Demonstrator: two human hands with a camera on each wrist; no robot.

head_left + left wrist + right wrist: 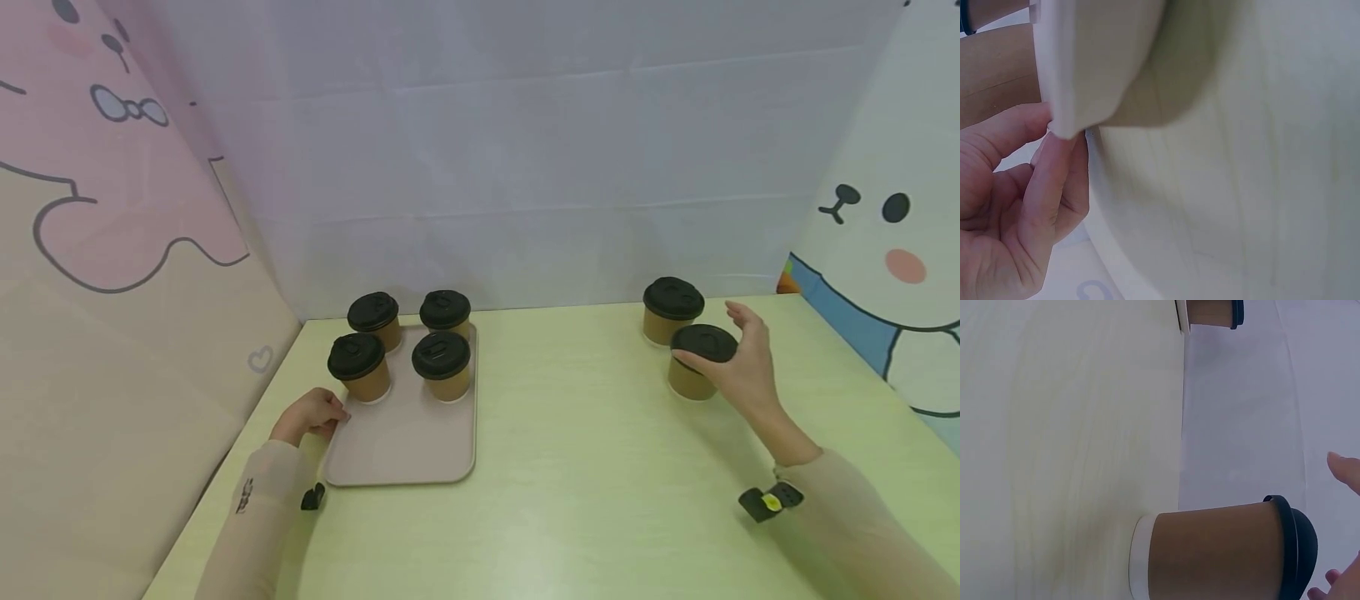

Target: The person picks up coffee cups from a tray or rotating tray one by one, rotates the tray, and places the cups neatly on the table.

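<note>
My left hand point(311, 414) pinches the left rim of a beige serving tray point(397, 450); in the left wrist view, thumb and fingers point(1054, 175) meet on the tray's edge point(1094, 69). Several brown paper cups with black lids, such as the front right cup point(448, 387), stand upright on the tray's far half. On the right, my right hand point(742, 371) spreads thumb and fingers around the lid of a similar paper cup point(692, 383). The right wrist view shows a gap between those fingertips and this cup point(1216, 553), which stands upright on the table.
Just behind that cup, another lidded paper cup point(663, 327) stands near the back edge. A pale wood-grain table point(555, 433) lies between the tray and the cups. A white cloth backdrop point(487, 167) rises along the far edge, with printed cartoon panels at both sides.
</note>
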